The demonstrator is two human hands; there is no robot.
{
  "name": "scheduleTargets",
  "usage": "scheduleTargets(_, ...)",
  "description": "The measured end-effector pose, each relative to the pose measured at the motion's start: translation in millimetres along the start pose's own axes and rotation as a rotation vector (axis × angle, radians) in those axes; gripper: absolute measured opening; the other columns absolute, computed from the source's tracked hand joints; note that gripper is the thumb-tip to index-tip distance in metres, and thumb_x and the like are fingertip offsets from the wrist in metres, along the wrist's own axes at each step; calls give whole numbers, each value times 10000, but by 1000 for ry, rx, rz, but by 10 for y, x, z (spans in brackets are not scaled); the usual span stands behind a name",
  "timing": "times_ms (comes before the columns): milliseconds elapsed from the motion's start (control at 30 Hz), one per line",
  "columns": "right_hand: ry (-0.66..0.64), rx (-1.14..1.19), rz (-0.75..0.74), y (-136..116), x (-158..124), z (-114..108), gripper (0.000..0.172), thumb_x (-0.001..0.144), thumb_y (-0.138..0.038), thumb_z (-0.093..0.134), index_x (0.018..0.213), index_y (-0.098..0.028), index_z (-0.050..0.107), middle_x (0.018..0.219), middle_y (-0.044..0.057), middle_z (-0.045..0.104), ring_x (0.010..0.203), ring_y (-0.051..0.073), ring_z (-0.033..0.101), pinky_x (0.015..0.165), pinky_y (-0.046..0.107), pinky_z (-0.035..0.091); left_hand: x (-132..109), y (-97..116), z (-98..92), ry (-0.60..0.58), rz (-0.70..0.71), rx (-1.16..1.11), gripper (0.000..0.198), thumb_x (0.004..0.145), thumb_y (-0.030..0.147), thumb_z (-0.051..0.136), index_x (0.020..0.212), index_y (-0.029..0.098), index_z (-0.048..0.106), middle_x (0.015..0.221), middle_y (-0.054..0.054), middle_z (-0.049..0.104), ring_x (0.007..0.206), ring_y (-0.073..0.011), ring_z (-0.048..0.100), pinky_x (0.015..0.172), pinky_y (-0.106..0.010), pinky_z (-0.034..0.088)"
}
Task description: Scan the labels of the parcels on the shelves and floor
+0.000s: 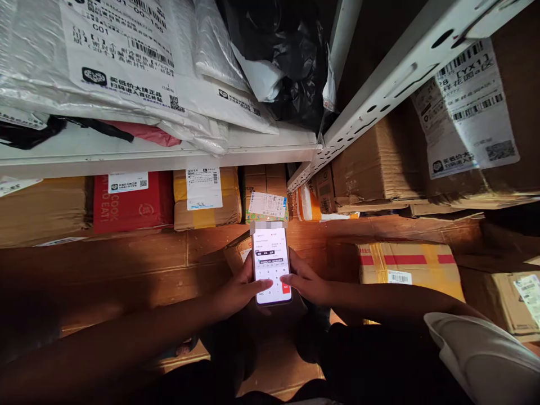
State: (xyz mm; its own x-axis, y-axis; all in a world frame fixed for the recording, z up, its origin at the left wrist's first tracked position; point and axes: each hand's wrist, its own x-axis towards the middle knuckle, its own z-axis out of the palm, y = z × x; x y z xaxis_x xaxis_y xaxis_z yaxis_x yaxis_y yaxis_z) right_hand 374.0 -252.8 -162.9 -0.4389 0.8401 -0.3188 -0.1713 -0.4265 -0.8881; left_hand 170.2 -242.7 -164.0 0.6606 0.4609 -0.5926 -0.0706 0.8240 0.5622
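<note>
A lit phone [272, 247] showing a number keypad is held between both hands. At the phone's left edge, the left hand [236, 291] has its fingers curled closed around it, thumb over the keypad; at its right edge, the right hand [311, 282] grips likewise. Just beyond the phone sits a labelled carton [265, 197]; beyond and left of the phone, a red box [133, 214]. Right of the phone, a red-striped carton [411, 260] rests on the floor [164, 261]. Above the phone, a shelf [253, 157] carries white parcels [122, 73].
</note>
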Motion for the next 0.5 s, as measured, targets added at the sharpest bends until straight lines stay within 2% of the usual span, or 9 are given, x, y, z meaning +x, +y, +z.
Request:
scheduleTargets(100, -23, 3, -29, -40, 9, 4, 452, 794, -258, 588, 1227, -244, 462, 1172, 52, 607, 1080, 247, 564, 909, 413, 452, 7, 23, 6, 33, -10, 20, 832, 817, 335, 665, 1462, 351, 140, 1292, -127, 557, 914, -289, 658, 559, -357, 582)
scheduleTargets(233, -16, 58, 15, -3, 5, -16, 486, 770, -253, 580, 1240, -247, 459, 1144, 40, 621, 1058, 248, 574, 863, 400, 472, -5, 42, -29, -78, -2, -57, 1014, 686, 177, 697, 1471, 367, 84, 1297, -108, 558, 1025, -339, 628, 646, -409, 587)
scheduleTargets(333, 0, 71, 37, 33, -2, -18, 511, 747, -231, 579, 1244, -252, 462, 1130, 34, 627, 1052, 247, 576, 875, 403, 468, -20, 62, -34, -125, 5, -60, 1025, 649, 89, 654, 1467, 391, 117, 1305, -92, 560, 1096, -357, 594, 687, -425, 581)
scheduleTargets(500, 7, 89, 47, 31, -9, -14, 514, 740, -209, 558, 1243, -259, 468, 1154, 29, 629, 1049, 242, 583, 861, 396, 472, -30, 85, -28, -139, -11, -69, 1043, 640, 49, 637, 1469, 402, 109, 1336, -83, 542, 1119, -354, 582, 677, -400, 584)
